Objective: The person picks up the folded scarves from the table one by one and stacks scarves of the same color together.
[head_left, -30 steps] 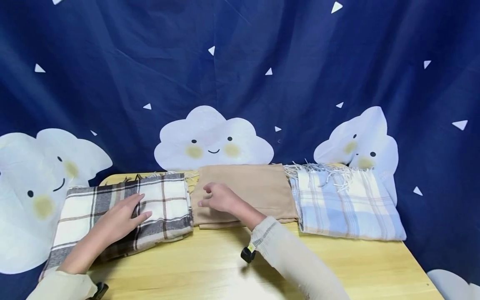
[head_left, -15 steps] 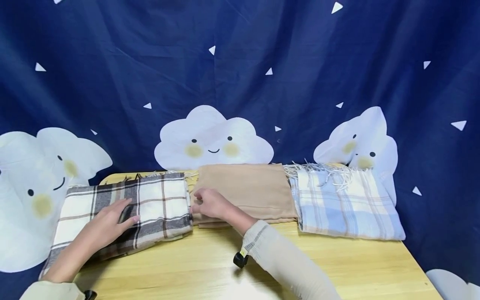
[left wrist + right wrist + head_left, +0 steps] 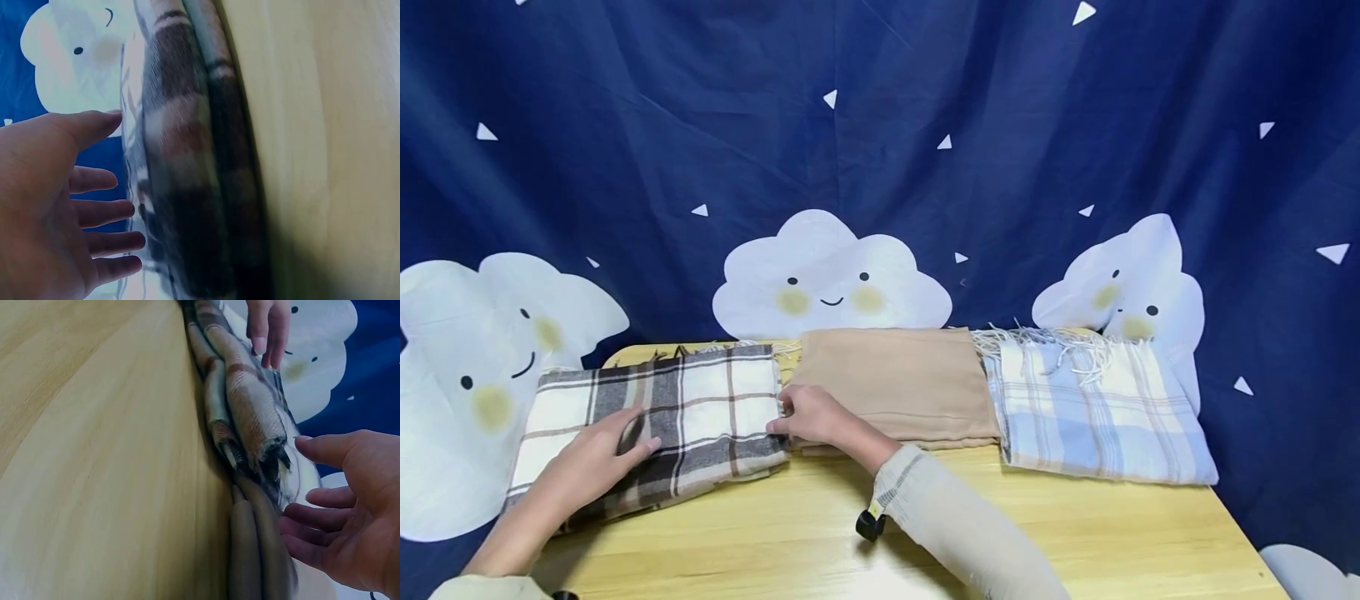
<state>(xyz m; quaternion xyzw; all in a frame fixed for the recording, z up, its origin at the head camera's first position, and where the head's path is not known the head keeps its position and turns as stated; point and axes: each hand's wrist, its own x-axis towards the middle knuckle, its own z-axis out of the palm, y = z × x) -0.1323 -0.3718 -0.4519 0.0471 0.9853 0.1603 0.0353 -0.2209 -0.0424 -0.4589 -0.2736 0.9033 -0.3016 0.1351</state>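
Note:
A folded plaid scarf [image 3: 703,408] in white, dark grey and brown lies at the left of the table. Over its left part is my left hand [image 3: 587,458], fingers spread; in the left wrist view the thumb and fingers [image 3: 103,212] are extended and hold nothing. My right hand [image 3: 812,415] is at the plaid scarf's right end, where it meets a folded tan scarf [image 3: 910,375]. In the right wrist view its thumb and fingers [image 3: 312,519] are apart beside the layered fold; whether the fingertips touch the cloth, I cannot tell.
A folded light blue and white plaid scarf [image 3: 1097,417] with fringe at its back edge lies at the right. All three rest in a row on a wooden table [image 3: 1075,533]. Behind the table hangs a dark blue curtain [image 3: 895,167] printed with clouds and triangles.
My right hand has moved left from over the tan scarf to the plaid scarf's right end. My left hand has drawn back toward the lower left. The scarves stay in place.

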